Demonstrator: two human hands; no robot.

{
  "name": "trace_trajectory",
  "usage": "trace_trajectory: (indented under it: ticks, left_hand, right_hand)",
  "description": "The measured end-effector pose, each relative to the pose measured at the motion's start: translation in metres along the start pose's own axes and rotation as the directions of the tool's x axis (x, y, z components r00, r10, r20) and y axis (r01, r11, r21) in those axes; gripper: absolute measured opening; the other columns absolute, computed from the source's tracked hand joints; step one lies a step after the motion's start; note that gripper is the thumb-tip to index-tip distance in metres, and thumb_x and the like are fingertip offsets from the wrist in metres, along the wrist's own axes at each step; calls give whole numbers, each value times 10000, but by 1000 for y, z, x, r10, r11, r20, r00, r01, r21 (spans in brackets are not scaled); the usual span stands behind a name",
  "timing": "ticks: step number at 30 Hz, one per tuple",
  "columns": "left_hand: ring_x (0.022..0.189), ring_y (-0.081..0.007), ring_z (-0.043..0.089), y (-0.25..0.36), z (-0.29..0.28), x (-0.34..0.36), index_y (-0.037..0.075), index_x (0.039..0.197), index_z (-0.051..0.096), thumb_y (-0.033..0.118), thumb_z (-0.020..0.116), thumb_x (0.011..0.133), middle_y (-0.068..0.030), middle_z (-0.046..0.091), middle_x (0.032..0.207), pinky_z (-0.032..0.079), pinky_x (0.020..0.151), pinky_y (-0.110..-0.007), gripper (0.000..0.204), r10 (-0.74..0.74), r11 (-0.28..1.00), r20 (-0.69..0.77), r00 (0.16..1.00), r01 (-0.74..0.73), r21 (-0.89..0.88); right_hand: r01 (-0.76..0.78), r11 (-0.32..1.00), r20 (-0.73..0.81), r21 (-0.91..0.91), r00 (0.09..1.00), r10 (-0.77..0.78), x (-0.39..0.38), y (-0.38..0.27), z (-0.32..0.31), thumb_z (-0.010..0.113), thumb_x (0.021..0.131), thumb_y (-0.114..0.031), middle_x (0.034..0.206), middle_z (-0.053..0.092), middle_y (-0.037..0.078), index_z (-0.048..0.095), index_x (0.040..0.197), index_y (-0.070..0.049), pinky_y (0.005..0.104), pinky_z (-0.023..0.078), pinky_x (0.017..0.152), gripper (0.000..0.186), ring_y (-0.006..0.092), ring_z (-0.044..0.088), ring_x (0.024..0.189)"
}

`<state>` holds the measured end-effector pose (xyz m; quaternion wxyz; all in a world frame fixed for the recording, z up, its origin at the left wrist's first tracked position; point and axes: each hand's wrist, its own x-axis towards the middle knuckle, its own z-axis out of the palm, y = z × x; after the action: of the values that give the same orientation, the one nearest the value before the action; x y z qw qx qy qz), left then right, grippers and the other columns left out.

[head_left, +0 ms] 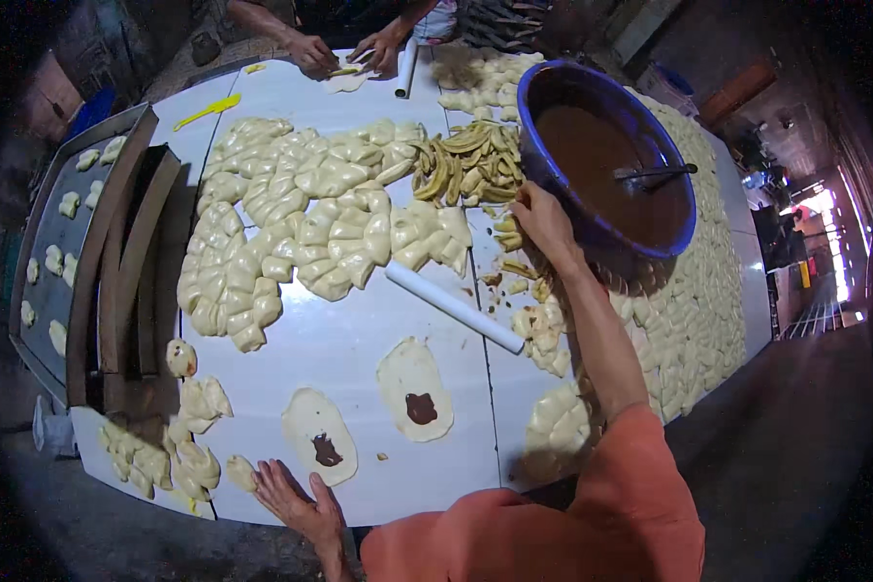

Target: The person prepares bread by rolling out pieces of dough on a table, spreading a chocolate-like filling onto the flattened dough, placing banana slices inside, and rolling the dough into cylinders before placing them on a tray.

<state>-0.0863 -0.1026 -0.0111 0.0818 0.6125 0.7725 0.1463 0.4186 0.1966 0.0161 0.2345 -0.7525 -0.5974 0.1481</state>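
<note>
My left hand (pixel 303 504) lies flat at the near table edge, fingers spread, beside a flattened oval of dough (pixel 310 412) with a dab of dark brown spread (pixel 327 449). To its right lies a second dough oval (pixel 404 373) with a similar dab (pixel 421 408). My right hand (pixel 545 221) reaches forward to the near right side of a pile of sliced bananas (pixel 468 163), close to the blue basin. Its fingers are bent together; whatever they hold is hidden. Between the dough ovals and the dough pieces rests a white rolling pin (pixel 454 307).
A blue basin (pixel 531 136) of brown paste holds a dark-handled utensil (pixel 656 172). Pale dough pieces (pixel 310 184) crowd the white table (pixel 398 495). Metal trays (pixel 116 252) stand left, one holding shaped dough. Across the table, a person's hands (pixel 344 58) work dough near another rolling pin (pixel 406 70).
</note>
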Motion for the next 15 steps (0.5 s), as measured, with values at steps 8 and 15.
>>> trace_trajectory:
  ticks: [8,15]
  left_hand:
    - [1548,-437,247,-1,2,0,-9,1552,393,218,653,947,-256,359,1626,113,1265,-592,696,-55,998,39,998,55,-20]
    - [1555,-435,235,-10,6,-2,3,1503,471,275,643,967,-237,371,1625,117,1253,-621,625,-7,999,19,1000,8,-33]
  right_hand:
    - [131,940,-39,-316,988,-151,26,1,26,784,844,-182,1116,678,253,686,1155,-15,499,531,917,366,437,660,1065]
    - [280,880,134,-384,960,-247,28,-1,10,671,874,-286,956,707,236,728,989,28,467,541,776,339,372,704,898]
